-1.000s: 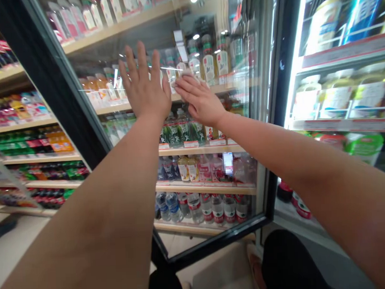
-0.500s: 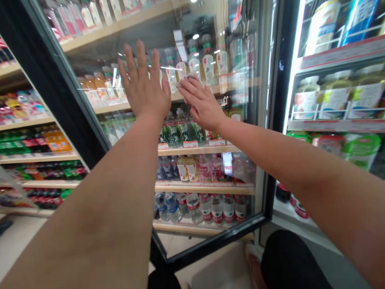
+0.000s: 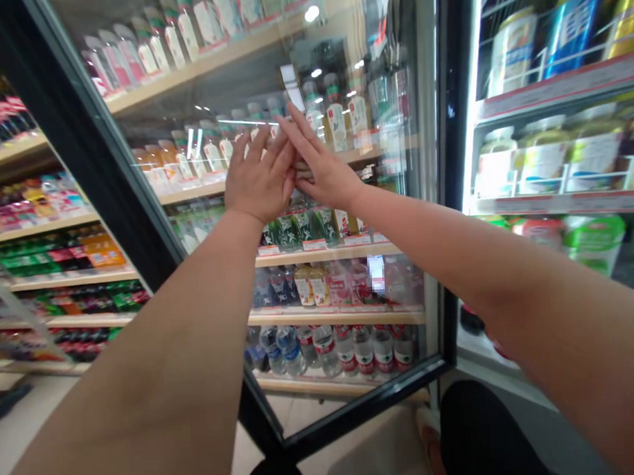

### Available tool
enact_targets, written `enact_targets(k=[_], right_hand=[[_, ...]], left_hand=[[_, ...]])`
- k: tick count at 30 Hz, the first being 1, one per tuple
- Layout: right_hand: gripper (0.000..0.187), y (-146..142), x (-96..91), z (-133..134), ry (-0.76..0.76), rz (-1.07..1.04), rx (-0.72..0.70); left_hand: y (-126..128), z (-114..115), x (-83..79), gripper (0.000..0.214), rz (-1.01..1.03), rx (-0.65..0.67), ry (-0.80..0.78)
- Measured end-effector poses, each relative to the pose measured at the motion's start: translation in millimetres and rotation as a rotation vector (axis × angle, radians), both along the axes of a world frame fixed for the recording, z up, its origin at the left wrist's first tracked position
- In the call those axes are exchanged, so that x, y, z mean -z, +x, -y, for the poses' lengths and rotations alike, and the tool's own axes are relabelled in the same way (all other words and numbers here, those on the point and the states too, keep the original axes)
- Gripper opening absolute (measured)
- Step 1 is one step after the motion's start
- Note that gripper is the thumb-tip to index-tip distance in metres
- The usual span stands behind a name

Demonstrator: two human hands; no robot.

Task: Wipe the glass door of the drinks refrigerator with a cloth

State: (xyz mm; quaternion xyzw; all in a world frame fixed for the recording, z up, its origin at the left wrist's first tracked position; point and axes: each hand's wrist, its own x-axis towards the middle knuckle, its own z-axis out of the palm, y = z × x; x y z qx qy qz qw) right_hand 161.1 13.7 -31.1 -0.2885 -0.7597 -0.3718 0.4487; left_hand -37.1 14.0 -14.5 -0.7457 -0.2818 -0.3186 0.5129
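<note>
Large black-framed clear glass door (image 3: 365,406) is being seen aslant across the frame's centre. Pale wooden-edged shelves (image 3: 341,319) are being seen through it, red-labelled clear plastic bottles (image 3: 363,350) being lined up at lower centre. At upper centre, before the door, bare left hand (image 3: 260,177) and bare right hand (image 3: 328,171) are being held together, touching, fingers outstretched; whether anything is being gripped beneath cannot be told.

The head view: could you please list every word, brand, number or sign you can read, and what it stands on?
No text is clearly legible.
Blue can: large white lettering, too blurred to read.
Bottles behind the glass door: labels too small or blurred.
Shelf-edge strip under the blue can: print too small.
Pixelated patch: unreadable.
</note>
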Motion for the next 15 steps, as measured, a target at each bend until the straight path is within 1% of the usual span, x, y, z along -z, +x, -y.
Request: enact_targets(k=[3, 5, 7, 9, 11, 15], right_hand=[[0.073, 39.0, 23.3, -5.9, 0.002, 0.012, 0.116], [0.069, 62.0, 39.5, -15.1, -0.016, -0.089, 0.197], [0.068, 76.1, 53.3, -25.3, -0.048, -0.194, 0.265], [0.069, 80.3, 63.4, -33.5, -0.054, -0.249, 0.306], [0.069, 77.8, 69.4, -38.2, -0.035, -0.267, 0.321], [0.070, 71.1, 73.1, -39.7, -0.014, -0.281, 0.322]], left_hand=[[1.0, 4.3, 0.2, 0.046, -0.025, 0.028, 0.002], [0.7, 5.4, 1.3, 0.042, -0.020, 0.055, 0.017], [-0.3, 4.3, 3.1, 0.040, -0.011, 0.086, 0.068], [-1.9, 1.1, 4.9, 0.041, -0.008, 0.121, 0.131], [-3.6, -3.3, 5.8, 0.042, -0.023, 0.143, 0.150], [-1.9, -7.1, 7.8, 0.043, -0.057, 0.162, 0.084]])
